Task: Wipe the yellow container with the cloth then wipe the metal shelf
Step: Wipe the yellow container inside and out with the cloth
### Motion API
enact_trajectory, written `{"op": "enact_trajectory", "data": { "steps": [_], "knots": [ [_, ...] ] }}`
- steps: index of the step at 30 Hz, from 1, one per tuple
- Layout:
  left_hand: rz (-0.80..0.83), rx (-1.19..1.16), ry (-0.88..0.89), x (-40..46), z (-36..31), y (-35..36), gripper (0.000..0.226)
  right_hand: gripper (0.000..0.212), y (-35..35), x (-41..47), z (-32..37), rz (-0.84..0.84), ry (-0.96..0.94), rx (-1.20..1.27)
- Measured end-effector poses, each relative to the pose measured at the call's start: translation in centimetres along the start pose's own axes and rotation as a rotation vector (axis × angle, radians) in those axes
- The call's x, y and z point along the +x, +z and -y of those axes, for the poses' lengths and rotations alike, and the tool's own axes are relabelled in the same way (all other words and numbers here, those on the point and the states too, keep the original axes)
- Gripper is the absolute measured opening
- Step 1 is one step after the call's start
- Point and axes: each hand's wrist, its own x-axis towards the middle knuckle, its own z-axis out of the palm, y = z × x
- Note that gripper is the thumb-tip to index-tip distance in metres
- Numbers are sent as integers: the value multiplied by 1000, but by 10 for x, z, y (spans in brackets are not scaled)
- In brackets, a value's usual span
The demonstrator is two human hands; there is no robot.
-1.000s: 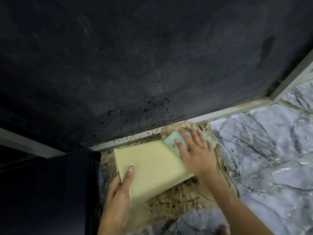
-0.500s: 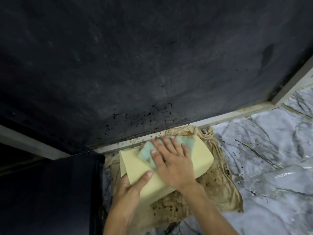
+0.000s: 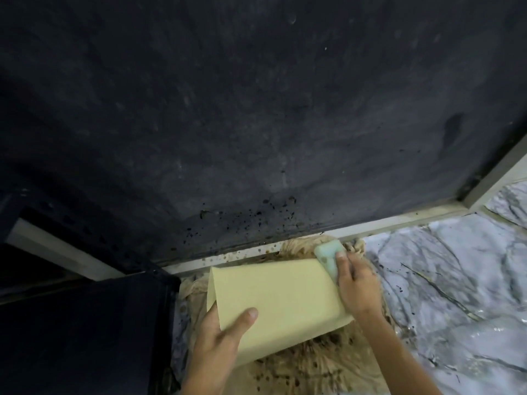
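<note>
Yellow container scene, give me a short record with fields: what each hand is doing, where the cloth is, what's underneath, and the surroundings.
container: yellow container, flat face up, tilted
left hand: left hand grips the container's lower left edge, thumb on top
right hand: right hand presses the cloth against the container's right end
cloth: pale green cloth, folded, at the container's upper right corner
underneath: stained brown rag spread on the marble-pattern floor
behind: dark wall, black specks near its base
left side: dark cabinet
</note>
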Motion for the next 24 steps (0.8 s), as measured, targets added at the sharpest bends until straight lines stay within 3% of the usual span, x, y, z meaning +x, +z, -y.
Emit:
{"op": "enact_trajectory", "data": {
  "steps": [2,5,11,17,20,24],
  "knots": [
    [12,8,6,1,-2,-2,43,44,8,-25,0,-18,-111,-62],
    [59,79,32,1,-8,0,29,45,41,-56,19,59,-396,-8],
    [120,59,73,-2,-10,5,46,46,63,-49,55,309,-659,-171],
    [20,-6,-10,-1,3,-2,38,48,20,-14,-11,122,-358,-366],
    [33,15,-31,-4,2,-3,41,45,3,9,-35,124,-146,-222],
    [42,47,-43,-12,-4,0,36,37,-3,34,-47,6,-50,-87]
  ]
}}
